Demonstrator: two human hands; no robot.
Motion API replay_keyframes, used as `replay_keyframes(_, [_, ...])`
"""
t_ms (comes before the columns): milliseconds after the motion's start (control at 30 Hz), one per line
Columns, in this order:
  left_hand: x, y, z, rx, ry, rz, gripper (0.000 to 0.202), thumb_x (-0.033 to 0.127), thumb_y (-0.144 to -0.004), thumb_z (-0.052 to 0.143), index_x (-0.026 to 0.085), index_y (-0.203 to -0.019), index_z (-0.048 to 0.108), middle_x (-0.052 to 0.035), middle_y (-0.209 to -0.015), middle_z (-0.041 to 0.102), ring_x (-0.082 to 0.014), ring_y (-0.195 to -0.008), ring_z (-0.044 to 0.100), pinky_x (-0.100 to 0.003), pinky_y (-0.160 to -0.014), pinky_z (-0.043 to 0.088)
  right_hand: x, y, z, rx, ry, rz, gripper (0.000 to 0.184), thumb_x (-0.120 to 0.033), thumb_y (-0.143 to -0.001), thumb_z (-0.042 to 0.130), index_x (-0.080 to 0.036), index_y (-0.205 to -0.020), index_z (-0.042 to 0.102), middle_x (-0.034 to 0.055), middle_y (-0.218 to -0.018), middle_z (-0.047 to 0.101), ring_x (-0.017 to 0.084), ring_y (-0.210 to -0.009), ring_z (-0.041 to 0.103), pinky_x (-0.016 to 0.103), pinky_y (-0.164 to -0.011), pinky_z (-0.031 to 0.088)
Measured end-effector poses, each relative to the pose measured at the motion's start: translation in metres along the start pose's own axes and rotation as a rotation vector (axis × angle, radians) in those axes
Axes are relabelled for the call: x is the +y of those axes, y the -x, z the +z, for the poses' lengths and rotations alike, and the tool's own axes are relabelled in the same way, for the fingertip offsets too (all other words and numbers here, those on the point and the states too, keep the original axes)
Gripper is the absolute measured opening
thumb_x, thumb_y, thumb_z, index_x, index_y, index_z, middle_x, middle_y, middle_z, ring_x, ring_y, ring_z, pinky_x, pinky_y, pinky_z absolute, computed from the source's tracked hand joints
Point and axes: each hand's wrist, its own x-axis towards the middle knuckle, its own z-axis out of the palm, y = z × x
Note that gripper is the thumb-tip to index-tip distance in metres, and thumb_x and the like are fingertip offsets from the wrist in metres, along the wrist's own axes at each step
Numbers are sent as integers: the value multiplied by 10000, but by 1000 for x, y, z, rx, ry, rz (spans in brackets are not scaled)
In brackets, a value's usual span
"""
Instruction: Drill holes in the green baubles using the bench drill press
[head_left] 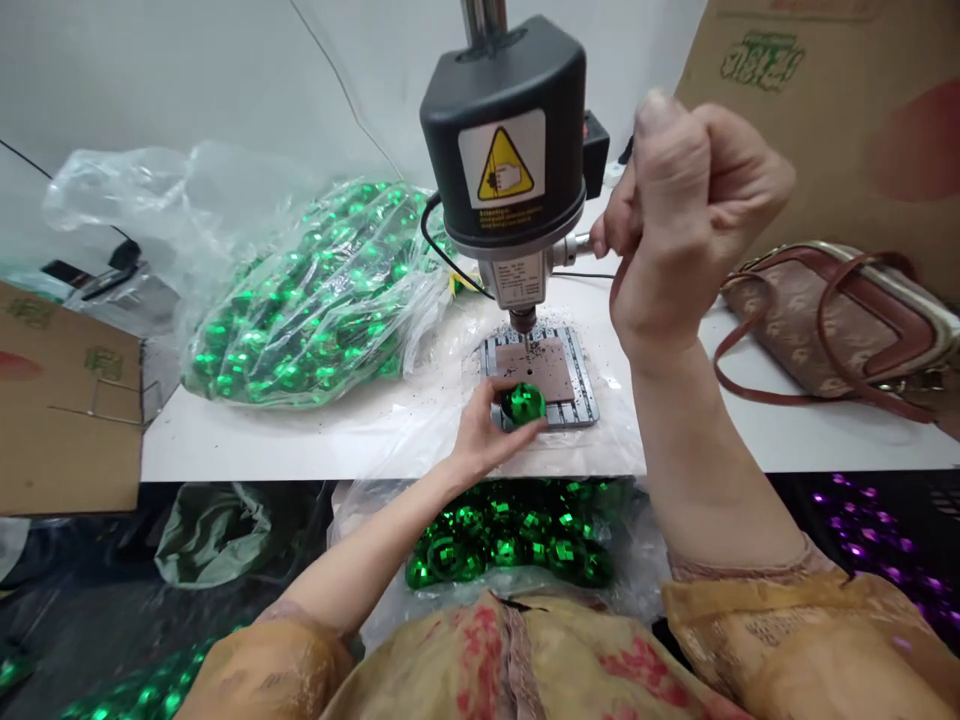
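A small bench drill press (504,140) with a black head and a yellow warning label stands on the white table (300,440). My right hand (679,215) is raised and closed around the drill's feed lever (574,248) at the machine's right side. My left hand (491,430) pinches a shiny green faceted ball (523,402) at the front edge of the slotted metal base plate (577,395), just in front of and below the drill bit (523,325). The bit is above the plate and does not touch the ball.
A clear plastic bag full of green balls (315,300) lies left of the drill. More green balls (510,545) sit in a bag below the table edge, purple ones (870,520) lower right. A brown handbag (832,320) and cardboard boxes (855,120) stand at right.
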Motion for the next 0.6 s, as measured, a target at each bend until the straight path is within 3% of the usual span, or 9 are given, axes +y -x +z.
replay_keyframes(133, [13,62,-29,-650,4,73,507,505,-805,783,217,-1183,606,-88,-1099,674,-244,-993,664,-353,-864,545,0,1,0,2,-8,-5,411,-79,-896,553,-242,-568,366,-90,-435,355,51,-341,318,255,-410,245])
replay_keyframes(167, [12,78,-31,-772,-8,85,523,521,-825,759,220,-1223,603,-98,-1122,666,-254,-1013,663,-358,-869,545,-1,1,1,11,-3,1,418,-75,-895,553,-245,-571,351,-95,-437,335,46,-343,315,248,-414,245])
replay_keyframes(233, [3,109,-28,-907,-73,80,546,538,-871,696,240,-1314,583,-117,-1169,649,-281,-1028,662,-380,-856,547,-2,2,3,18,3,17,424,-75,-903,542,-247,-577,333,-97,-444,310,38,-357,313,233,-428,240])
replay_keyframes(333, [-13,141,-11,-970,-248,77,618,580,-895,623,290,-1432,525,-133,-1193,648,-339,-1021,668,-443,-846,542,-2,2,5,29,-31,-2,423,-81,-909,533,-246,-571,340,-96,-431,309,41,-358,295,241,-429,211])
replay_keyframes(400, [-15,146,-4,-980,-345,107,699,621,-855,641,311,-1466,502,-130,-1174,663,-369,-1004,676,-466,-850,533,-1,1,4,31,-57,-8,416,-86,-900,544,-248,-563,361,-94,-419,326,50,-347,290,257,-411,203])
replay_keyframes(500, [-2,124,-11,-936,-339,189,581,592,-881,626,342,-1400,549,-97,-1125,687,-341,-979,682,-445,-852,531,2,1,-1,23,-52,1,409,-122,-887,586,-243,-545,396,-88,-410,349,58,-337,299,273,-387,222])
replay_keyframes(600, [9,77,-31,-691,-227,243,294,416,-986,510,295,-1235,610,-87,-1078,701,-280,-988,670,-420,-882,544,5,1,-4,15,-48,-10,421,-188,-871,650,-228,-521,420,-78,-396,368,62,-328,307,283,-375,228])
